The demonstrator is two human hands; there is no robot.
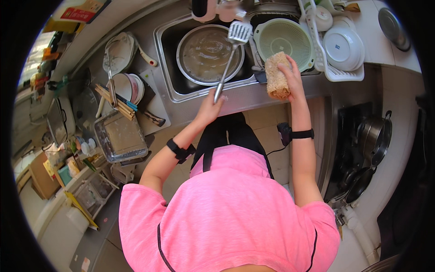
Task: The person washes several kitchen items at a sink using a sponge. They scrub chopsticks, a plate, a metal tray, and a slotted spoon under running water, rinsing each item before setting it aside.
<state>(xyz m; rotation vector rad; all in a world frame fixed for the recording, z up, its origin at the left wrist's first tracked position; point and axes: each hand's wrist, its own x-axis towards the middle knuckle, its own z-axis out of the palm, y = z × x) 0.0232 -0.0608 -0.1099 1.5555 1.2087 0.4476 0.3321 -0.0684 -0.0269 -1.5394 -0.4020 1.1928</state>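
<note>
My left hand (209,109) grips the handle of a slotted metal spatula (229,57). Its head points away from me, near the faucet (228,11). Below the spatula, a round metal basin (200,51) of cloudy water stands in the left bowl of the steel sink (163,64). In my right hand (293,77) is a tan loofah sponge (276,73), held at the sink's front edge. A pale green plastic colander (283,35) sits behind the loofah, over the right bowl. The loofah and the spatula are apart.
At left, bowls (131,88), chopsticks (119,102), a knife (154,118) and a rectangular tray (120,136) crowd the counter. A white dish rack (346,73) with bowls (340,42) stands at right. Pots (372,136) are on the far right.
</note>
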